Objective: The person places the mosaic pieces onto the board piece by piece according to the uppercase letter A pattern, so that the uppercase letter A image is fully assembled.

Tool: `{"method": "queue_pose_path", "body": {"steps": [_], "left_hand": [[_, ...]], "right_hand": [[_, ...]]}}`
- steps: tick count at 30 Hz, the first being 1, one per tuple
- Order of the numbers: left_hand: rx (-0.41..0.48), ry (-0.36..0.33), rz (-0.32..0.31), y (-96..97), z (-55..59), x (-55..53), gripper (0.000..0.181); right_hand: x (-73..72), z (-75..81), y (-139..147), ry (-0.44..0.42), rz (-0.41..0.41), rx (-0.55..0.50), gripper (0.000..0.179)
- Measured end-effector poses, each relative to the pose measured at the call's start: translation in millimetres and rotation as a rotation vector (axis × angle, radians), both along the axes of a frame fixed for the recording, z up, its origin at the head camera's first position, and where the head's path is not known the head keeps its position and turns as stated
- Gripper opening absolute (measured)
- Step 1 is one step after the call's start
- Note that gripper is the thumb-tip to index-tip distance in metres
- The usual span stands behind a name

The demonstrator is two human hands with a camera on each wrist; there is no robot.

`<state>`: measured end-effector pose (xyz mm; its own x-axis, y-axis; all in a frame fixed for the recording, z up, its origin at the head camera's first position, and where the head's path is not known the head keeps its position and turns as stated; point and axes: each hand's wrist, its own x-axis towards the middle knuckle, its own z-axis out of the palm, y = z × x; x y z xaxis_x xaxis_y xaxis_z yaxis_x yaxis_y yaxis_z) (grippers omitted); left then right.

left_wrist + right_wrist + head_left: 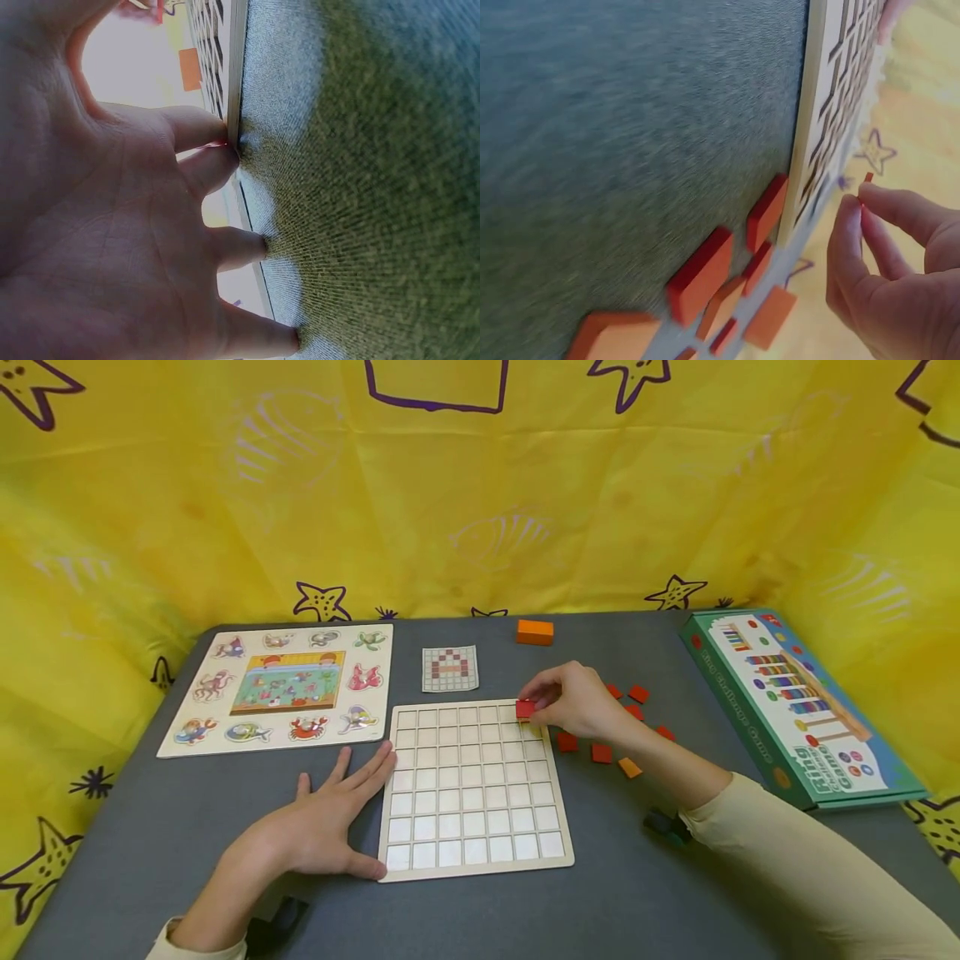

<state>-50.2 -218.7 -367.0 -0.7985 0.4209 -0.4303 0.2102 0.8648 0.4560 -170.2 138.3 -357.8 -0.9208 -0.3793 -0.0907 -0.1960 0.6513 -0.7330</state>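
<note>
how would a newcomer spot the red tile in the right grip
On the table, find the pale grid board. At its far right corner, the right grip pinches the red tile. Only it is held; other red tiles lie on the table.

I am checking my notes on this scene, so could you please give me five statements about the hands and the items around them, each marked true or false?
1. The right hand pinches a red square tile. True.
2. The left hand rests on the middle of the wooden grid board. False: it touches the board's left edge.
3. The sea-animal puzzle board lies left of the grid pattern card. True.
4. The green Ring Challenge Game box lies left of the wooden grid board. False: it lies to its right.
5. The orange block lies farther from the person than the wooden grid board. True.
</note>
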Motion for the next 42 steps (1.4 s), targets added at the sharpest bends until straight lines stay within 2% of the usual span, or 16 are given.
{"method": "queue_pose_path", "body": {"steps": [10, 17, 30, 42], "left_hand": [[-0.008, 0.008, 0.000, 0.3, -1.0, 0.0, 0.136], [-0.006, -0.013, 0.009, 0.2, -2.0, 0.1, 0.136], [-0.016, 0.009, 0.003, 1.3, -0.8, -1.3, 0.136], [-0.010, -0.011, 0.015, -0.4, -3.5, -1.6, 0.138]], "right_hand": [[-12.0, -9.8, -34, 0.015, 0.050, 0.011, 0.023], [-17.7, -16.1, -52, 0.021, 0.077, 0.012, 0.021], [-22.7, -15.2, -72, -0.033, 0.092, 0.029, 0.022], [-24.5, -11.7, -79, -0.041, 0.120, 0.077, 0.022]]}}
